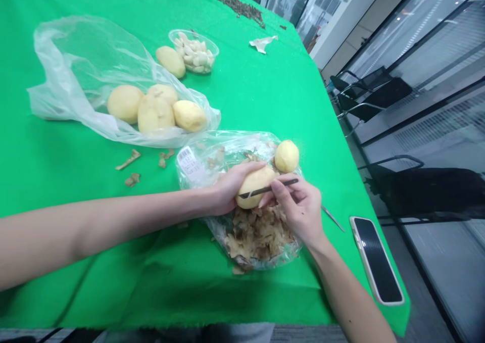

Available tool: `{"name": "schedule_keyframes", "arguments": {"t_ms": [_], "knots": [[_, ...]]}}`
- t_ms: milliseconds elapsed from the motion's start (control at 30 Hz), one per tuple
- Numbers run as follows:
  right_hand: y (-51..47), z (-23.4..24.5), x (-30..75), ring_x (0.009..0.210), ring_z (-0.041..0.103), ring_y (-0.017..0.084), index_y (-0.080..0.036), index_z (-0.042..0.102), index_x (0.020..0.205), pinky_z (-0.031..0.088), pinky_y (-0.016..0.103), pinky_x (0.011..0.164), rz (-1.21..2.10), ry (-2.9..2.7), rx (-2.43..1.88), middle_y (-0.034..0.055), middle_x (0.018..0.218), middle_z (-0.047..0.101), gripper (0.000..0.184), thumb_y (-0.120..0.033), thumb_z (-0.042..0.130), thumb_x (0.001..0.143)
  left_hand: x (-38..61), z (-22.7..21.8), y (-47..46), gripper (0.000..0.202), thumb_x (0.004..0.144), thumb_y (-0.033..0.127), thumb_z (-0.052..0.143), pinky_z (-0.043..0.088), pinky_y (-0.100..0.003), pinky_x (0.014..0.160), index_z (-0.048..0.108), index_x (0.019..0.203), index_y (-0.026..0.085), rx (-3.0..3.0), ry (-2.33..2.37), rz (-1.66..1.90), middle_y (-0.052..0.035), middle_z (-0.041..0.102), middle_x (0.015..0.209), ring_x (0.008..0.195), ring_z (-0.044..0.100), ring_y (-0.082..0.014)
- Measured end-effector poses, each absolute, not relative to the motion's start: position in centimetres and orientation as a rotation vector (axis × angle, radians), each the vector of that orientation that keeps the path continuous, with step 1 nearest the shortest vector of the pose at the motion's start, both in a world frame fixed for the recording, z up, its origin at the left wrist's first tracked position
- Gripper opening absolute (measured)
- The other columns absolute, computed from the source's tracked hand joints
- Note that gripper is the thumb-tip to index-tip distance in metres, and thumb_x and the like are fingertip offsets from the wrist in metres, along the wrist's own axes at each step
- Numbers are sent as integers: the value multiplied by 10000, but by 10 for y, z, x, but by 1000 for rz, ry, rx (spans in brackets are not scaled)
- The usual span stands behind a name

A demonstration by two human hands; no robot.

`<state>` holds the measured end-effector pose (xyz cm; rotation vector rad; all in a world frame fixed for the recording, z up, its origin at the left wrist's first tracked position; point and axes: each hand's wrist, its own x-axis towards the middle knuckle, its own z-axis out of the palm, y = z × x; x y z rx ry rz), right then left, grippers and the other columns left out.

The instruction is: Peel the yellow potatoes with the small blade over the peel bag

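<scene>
A green-covered table (132, 287) bears a clear bag (265, 138) with brown peelings (261, 234). Over it, the left hand (227, 189) curls round the potato (254, 178), some fingers hidden; the right hand (299, 206) pinches a slim dark tool (261, 190) across it. Apparently peeling: strokes should stay shallow, left fingers clear. Potato: oval, pale yellow, visible face largely skinless.
</scene>
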<state>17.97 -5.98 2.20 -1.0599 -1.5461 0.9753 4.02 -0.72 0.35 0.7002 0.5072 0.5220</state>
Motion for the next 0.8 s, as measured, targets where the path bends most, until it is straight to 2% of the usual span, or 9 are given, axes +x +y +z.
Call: {"name": "schedule_keyframes", "arguments": {"t_ms": [167,333,567,800], "knots": [[-56,19,183,473,646,140,-207,594,805,547,273,476,1003,-1446,-1033,-22,558,680,187,-332,564,941,40,4,-7,646,973,414,257,416,-217,506,604,514,121,718,486,486,-71,601,534,501,561,-121],[-55,20,185,475,643,146,-213,587,808,559,295,482,1009,-1477,-1037,-27,551,666,195,-357,565,936,40,9,-7,589,971,413,288,397,-225,464,590,550,134,668,627,476,-74,607,516,476,548,-133],[-55,27,183,428,633,135,-208,563,771,540,265,435,960,-1572,-1031,-31,519,665,217,-354,572,931,39,5,-6,646,983,397,251,388,-215,445,613,530,110,706,545,466,-68,596,504,451,553,-115],[-56,26,182,464,670,146,-203,590,812,568,266,473,987,-1613,-1026,-22,553,697,160,-314,586,926,39,1,-5,642,976,428,264,375,-230,426,616,537,119,666,571,461,-67,583,460,410,548,-126]]}}
